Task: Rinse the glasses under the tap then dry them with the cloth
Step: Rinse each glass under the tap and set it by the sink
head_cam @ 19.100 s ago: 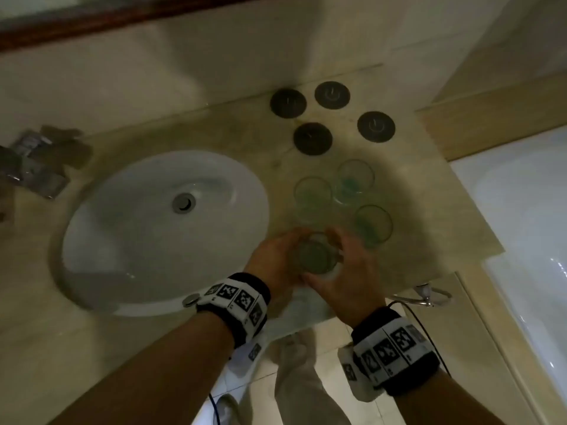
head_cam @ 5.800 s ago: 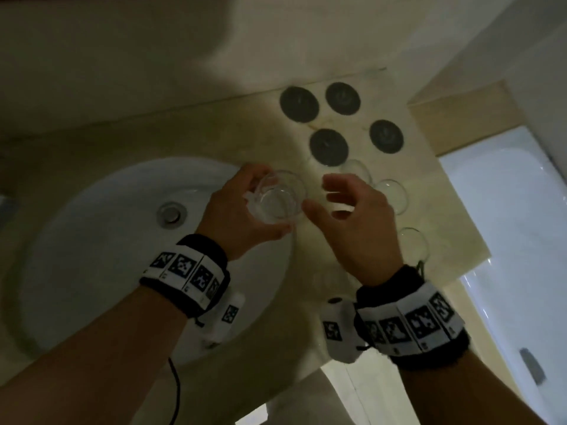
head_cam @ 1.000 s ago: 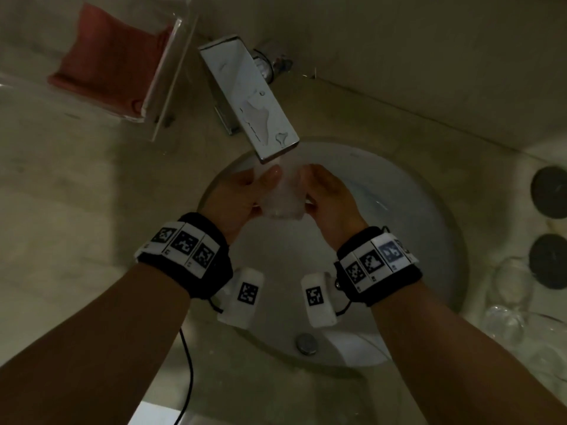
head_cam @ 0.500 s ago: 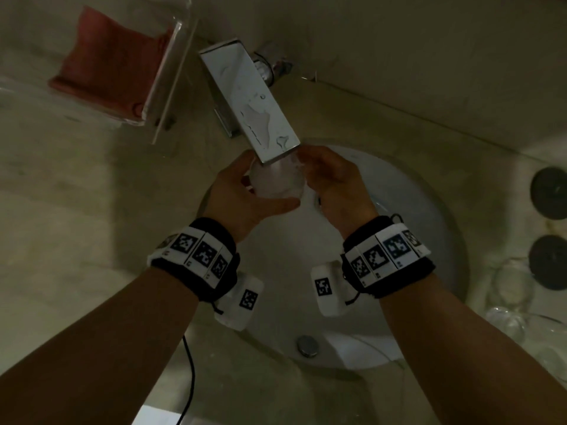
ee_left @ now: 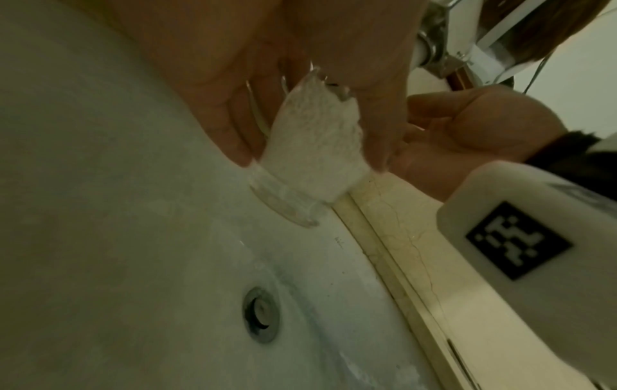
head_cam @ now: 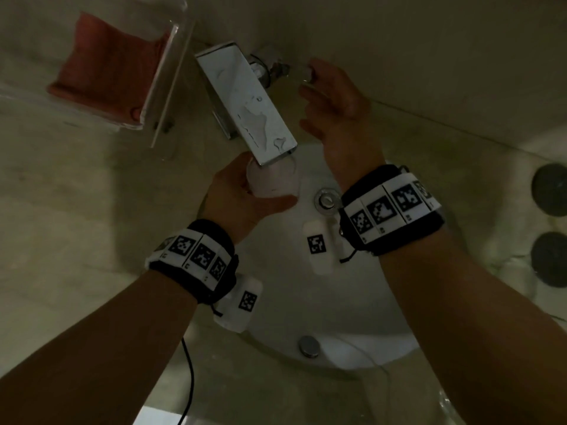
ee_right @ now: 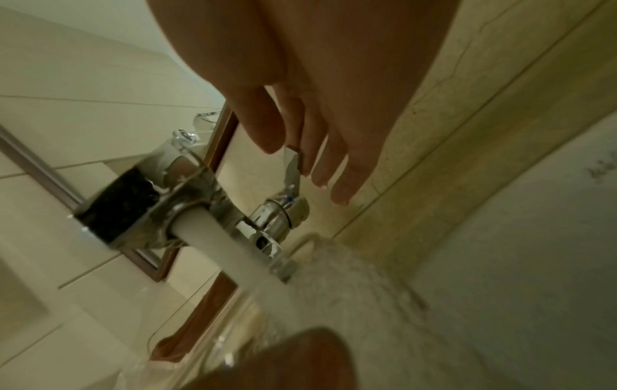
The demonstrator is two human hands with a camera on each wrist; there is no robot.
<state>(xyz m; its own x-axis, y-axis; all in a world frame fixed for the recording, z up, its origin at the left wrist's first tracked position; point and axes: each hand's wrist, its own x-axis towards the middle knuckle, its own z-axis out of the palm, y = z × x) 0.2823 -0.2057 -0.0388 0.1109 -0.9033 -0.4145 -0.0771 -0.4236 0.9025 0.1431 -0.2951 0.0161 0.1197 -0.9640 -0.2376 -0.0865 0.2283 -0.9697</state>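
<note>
head view: the left hand (head_cam: 242, 197) is wrapping its fingers round a glass (head_cam: 273, 179) just under the tap (head_cam: 248, 102) spout, over the sink (head_cam: 322, 308); the right hand (head_cam: 334, 96) is reaching to the tap lever (head_cam: 302, 73) with its fingers laid on it. the cloth (head_cam: 110, 75) is lying in a clear tray (head_cam: 171, 75) well to the left.
left wrist view: the glass (ee_left: 300, 169) is foaming white with water, fingers (ee_left: 220, 124) curling round its wet wall, tilted above the sink (ee_left: 133, 264) and its drain (ee_left: 262, 315).
right wrist view: straight fingertips (ee_right: 343, 182) are touching the tap lever (ee_right: 292, 163), not gripping it; the water stream (ee_right: 233, 253) is running hard into the glass below.
risk, slip: one wet hand alone is carrying the glass, so it could be sliding out and cracking on the sink.
risk, splash: the strong flow is likely spraying over the rim onto the counter.
risk, lever: a nudge the wrong way could be raising the flow instead of cutting it.
</note>
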